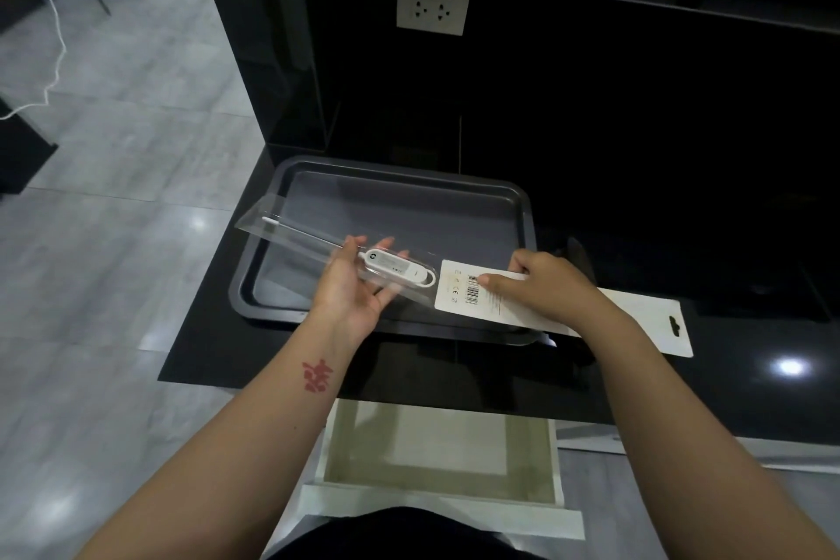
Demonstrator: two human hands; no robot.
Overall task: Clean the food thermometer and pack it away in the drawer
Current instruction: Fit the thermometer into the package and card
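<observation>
The white food thermometer (400, 271) lies inside a clear plastic blister sleeve (272, 218), its thin probe pointing up-left to a capped tip. My left hand (352, 286) cradles the sleeve from below, palm up, fingers around the thermometer's body. My right hand (541, 286) pinches the white backing card (468, 291), which bears a barcode and is partly slid out of the sleeve toward the right. Both are held above a dark baking tray (454, 205) on the black counter (682, 377). Below the counter, the white drawer (436, 450) stands pulled out.
A white double wall socket (432, 8) sits on the black back panel. Grey tiled floor (113, 241) stretches to the left, with a white cord (54, 59) hanging there. The counter's front edge runs just above the drawer.
</observation>
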